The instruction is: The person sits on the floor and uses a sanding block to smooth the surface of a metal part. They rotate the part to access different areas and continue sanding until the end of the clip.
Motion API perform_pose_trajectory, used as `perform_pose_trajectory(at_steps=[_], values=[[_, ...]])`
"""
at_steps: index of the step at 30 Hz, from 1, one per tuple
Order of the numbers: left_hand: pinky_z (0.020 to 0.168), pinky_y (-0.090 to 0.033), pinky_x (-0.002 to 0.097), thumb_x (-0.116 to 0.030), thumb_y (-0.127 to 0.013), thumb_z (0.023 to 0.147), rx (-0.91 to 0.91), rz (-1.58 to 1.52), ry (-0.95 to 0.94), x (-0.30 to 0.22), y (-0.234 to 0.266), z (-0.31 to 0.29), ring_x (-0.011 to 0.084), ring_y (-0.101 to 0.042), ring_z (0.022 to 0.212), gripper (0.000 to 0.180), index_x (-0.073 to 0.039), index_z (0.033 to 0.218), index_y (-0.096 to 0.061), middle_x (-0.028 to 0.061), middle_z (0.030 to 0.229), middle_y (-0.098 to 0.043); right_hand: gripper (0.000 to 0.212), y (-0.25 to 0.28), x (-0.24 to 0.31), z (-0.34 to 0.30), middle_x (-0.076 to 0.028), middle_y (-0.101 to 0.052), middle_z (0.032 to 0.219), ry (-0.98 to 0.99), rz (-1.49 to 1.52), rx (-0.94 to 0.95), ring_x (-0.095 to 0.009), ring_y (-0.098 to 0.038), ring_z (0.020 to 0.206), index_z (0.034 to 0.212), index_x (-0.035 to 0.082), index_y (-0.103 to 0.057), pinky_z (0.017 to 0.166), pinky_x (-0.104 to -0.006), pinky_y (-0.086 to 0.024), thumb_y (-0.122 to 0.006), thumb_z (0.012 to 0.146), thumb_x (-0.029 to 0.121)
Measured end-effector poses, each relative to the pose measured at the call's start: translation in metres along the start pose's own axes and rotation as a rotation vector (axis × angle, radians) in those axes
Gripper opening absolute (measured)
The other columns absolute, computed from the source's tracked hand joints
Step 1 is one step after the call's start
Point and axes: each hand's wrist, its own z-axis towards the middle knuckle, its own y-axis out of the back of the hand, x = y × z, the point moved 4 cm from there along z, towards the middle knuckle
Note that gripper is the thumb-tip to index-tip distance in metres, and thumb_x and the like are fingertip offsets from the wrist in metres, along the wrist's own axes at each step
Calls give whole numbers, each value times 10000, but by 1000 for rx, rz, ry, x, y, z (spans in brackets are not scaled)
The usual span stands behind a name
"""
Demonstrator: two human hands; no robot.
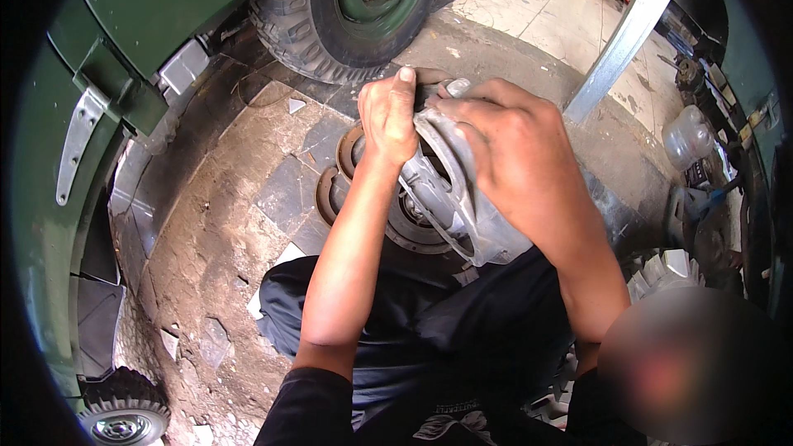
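Above my lap stands a grey cast-metal housing (493,227), curved and hollow, tilted with its opening toward the left. My left hand (390,118) is closed on its far top edge, thumb pointing up. Fingers curled over the same upper end, my right hand (524,144) grips the housing from the right. What lies between the two hands is mostly hidden. Behind my left forearm, curved brown-edged parts like brake shoes (328,192) show on the floor. A round metal part (402,231) is partly visible beneath the housing.
A green vehicle body (165,0) rises along the left, with a large treaded wheel (368,12) ahead. A metal post (632,37) slants at the right, near a clear plastic bottle (687,134). Broken tiles (216,340) litter the dirt floor. A blurred person (698,363) is at lower right.
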Motion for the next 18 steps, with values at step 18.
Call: perform_pose_trajectory(at_steps=[18], values=[[738, -520, 538, -576, -252, 1125, -73, 48, 21, 18, 3, 3, 490, -683, 747, 834, -9, 846, -796, 252, 715, -689, 212, 7, 8, 2, -219, -690, 873, 30, -38, 105, -432, -700, 848, 1113, 23, -675, 740, -511, -535, -674, 909, -36]])
